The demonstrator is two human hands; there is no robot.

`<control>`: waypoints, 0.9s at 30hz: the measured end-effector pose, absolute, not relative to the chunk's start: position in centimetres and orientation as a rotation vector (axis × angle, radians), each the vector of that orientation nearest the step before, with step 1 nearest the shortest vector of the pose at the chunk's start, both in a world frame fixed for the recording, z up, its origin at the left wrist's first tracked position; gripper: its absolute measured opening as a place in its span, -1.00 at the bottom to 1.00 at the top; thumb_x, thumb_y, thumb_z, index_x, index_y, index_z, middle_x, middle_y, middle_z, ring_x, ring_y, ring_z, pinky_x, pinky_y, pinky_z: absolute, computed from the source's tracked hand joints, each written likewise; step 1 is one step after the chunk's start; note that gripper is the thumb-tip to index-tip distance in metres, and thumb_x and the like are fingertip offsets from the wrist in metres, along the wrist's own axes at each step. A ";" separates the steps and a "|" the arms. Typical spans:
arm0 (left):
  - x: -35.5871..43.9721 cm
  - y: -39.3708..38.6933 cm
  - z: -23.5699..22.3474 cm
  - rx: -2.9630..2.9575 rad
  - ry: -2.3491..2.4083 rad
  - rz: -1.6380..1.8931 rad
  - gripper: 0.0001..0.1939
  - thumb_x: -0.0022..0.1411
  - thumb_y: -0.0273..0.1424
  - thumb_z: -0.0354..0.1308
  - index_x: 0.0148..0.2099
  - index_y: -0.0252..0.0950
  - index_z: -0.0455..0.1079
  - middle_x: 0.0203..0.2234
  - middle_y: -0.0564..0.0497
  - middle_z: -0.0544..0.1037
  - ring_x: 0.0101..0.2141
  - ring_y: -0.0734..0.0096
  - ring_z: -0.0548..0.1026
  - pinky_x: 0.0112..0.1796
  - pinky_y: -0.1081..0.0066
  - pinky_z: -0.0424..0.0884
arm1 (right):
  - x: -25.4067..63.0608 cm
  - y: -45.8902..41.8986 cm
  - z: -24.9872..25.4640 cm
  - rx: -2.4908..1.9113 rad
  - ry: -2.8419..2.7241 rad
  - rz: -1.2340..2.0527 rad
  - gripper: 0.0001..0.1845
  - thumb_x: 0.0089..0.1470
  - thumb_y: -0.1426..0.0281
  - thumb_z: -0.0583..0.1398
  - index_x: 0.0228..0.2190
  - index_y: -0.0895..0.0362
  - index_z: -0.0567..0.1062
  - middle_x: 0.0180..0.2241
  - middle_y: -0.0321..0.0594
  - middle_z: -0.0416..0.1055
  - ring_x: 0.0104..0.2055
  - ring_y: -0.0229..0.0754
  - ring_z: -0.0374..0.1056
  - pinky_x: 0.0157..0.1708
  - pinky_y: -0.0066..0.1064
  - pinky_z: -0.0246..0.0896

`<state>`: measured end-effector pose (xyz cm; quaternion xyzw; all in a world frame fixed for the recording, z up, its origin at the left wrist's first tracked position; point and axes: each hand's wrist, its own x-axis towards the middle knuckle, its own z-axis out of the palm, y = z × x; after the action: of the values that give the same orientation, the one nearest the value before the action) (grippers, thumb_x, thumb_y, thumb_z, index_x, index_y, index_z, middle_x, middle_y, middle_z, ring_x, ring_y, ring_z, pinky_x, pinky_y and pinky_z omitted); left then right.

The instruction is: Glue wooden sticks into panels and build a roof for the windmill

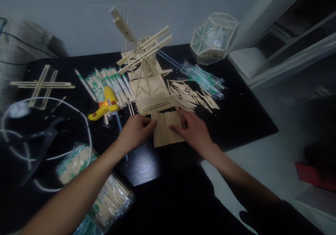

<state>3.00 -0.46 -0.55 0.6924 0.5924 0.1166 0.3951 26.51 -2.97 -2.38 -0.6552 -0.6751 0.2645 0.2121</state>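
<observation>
A flat panel of wooden sticks (166, 133) laid side by side is between my hands near the table's front edge. My left hand (138, 128) pinches its left edge, thumb and fingers closed on it. On the right side, my right hand (193, 126) has its thumb on top of the panel and its fingers around the far right edge. Just beyond stands a windmill-like model of chopsticks (148, 53) with crossed arms, on a stick base (157, 91). Loose short sticks (191, 95) lie right of that base.
A yellow glue gun (106, 105) with an orange light lies on wrapped chopsticks (110, 81). At left are a crossed stick frame (42, 84), a white cable (88, 130) and dark pliers (48, 137). A chopstick pack (112, 200) sits in front. A geometric container (215, 39) stands back right.
</observation>
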 end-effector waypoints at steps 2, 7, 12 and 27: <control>3.0 -0.4 -0.5 1.765 1.515 0.285 -0.47 0.34 -0.12 -0.01 -0.64 -0.25 0.27 -0.73 0.06 0.30 -0.62 0.48 0.25 -0.53 0.39 0.05 | 26.6 -3.1 -2.4 -1.802 -1.859 0.710 -0.31 0.10 0.09 0.42 0.20 0.04 0.47 0.12 0.03 0.51 0.04 0.16 0.51 0.07 0.09 0.42; 2.9 -0.4 -0.5 1.780 1.511 0.269 -0.45 0.35 -0.10 -0.01 -0.64 -0.26 0.26 -0.74 0.06 0.32 -0.63 0.50 0.24 -0.53 0.40 0.06 | 27.7 -3.8 -2.5 -1.737 -1.756 0.773 -0.39 0.11 0.17 0.42 0.14 0.08 0.48 0.01 -0.04 0.54 -0.16 -0.01 0.51 -0.15 -0.10 0.51; 3.1 -0.6 -0.3 1.753 1.368 0.326 -0.42 0.40 -0.05 -0.01 -0.59 -0.27 0.32 -0.71 0.06 0.38 -0.63 0.51 0.27 -0.54 0.44 0.11 | 28.5 -4.5 -2.6 -1.699 -1.710 0.875 -0.45 0.10 0.28 0.39 0.12 0.05 0.49 -0.02 -0.09 0.57 -0.19 -0.07 0.50 -0.23 -0.17 0.51; 3.5 -0.8 -0.4 1.754 1.197 0.437 -0.48 0.45 0.07 0.04 -0.35 -0.26 0.37 -0.53 0.06 0.50 -0.49 0.43 0.45 -0.44 0.43 0.33 | 28.1 -4.8 -3.5 -1.605 -1.681 0.887 -0.60 0.12 0.35 0.41 0.00 0.08 0.55 -0.08 -0.15 0.56 -0.25 -0.16 0.49 -0.27 -0.25 0.50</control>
<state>3.49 -0.76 -0.41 0.7149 0.4881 0.1783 0.4679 28.14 -4.83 -3.54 -0.6109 -0.6400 0.3378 0.3210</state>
